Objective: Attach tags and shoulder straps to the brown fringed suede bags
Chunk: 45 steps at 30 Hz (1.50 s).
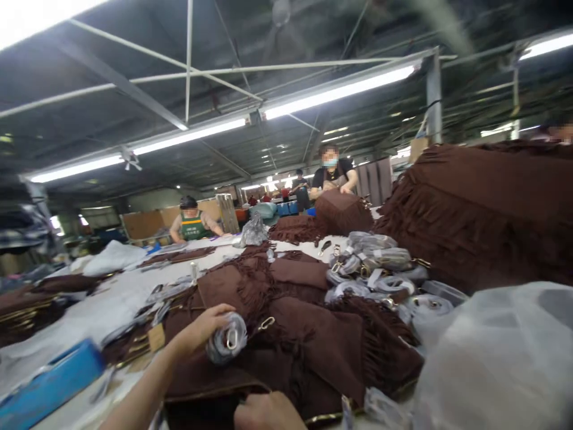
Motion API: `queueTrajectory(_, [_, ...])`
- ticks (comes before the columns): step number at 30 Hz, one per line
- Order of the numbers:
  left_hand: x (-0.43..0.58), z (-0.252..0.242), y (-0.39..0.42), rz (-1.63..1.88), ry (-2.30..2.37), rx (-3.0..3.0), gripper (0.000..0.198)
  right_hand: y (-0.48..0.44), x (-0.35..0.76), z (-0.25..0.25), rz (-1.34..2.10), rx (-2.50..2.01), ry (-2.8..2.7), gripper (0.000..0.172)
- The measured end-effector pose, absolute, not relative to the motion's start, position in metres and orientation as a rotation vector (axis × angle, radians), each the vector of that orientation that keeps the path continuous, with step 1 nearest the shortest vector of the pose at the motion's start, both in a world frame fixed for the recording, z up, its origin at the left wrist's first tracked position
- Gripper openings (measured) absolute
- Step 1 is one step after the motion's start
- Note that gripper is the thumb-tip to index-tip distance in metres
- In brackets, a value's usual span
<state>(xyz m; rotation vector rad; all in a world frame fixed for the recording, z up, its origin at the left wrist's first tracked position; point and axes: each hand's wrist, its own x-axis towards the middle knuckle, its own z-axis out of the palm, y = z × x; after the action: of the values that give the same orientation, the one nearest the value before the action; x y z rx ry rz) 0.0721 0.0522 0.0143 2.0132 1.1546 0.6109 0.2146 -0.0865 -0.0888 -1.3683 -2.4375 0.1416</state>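
My left hand (pixel 213 322) is closed around a rolled strap (pixel 227 339) in clear plastic, with a gold metal clasp showing on its face. It is held over a dark brown fringed bag (pixel 215 379), which has a gold zipper edge. At the bottom of the view my right hand (pixel 268 412) is curled at the bag's upper edge and seems to pinch it; the fingertips are partly hidden. More brown fringed bags (pixel 313 334) lie just beyond, with a loose gold clasp (pixel 267 323) on them.
Plastic-wrapped rolled straps (pixel 376 263) are heaped right of centre. A tall pile of brown fringed pieces (pixel 487 209) and a translucent plastic bag (pixel 496 358) stand at right. A blue bin (pixel 54 382) sits at left. Co-workers (pixel 333 173) work across the white table (pixel 116 304).
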Motion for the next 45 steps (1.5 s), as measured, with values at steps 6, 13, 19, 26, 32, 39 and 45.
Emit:
queueTrajectory(6, [0.039, -0.021, 0.02, 0.407, 1.352, 2.544, 0.046, -0.094, 0.222, -0.078, 0.162, -1.451, -2.446, 0.011])
queueTrajectory(13, [0.085, -0.042, 0.018, 0.4, 1.525, 2.719, 0.012, -0.093, 0.23, -0.081, 0.672, -1.261, -1.925, 0.02])
queueTrajectory(19, [0.067, -0.032, 0.0, 0.678, 1.417, 2.569, 0.02, -0.086, 0.232, -0.08, 0.944, -1.192, -1.612, 0.011])
queueTrajectory(26, [0.058, -0.042, -0.032, 1.177, 1.231, 2.301, 0.015, -0.084, 0.23, -0.081, 1.09, -1.209, -1.492, 0.01])
queueTrajectory(32, [0.066, -0.06, -0.032, 1.278, 1.168, 2.45, 0.016, -0.084, 0.229, -0.081, 1.091, -1.25, -1.45, 0.008])
queueTrajectory(39, [0.066, -0.065, -0.042, 1.168, 1.048, 2.525, 0.02, -0.081, 0.228, -0.084, 1.114, -1.243, -1.408, 0.007])
queueTrajectory(45, [0.081, -0.059, -0.057, 0.947, 1.069, 2.402, 0.024, -0.085, 0.229, -0.079, 1.0, -1.233, -1.428, 0.013])
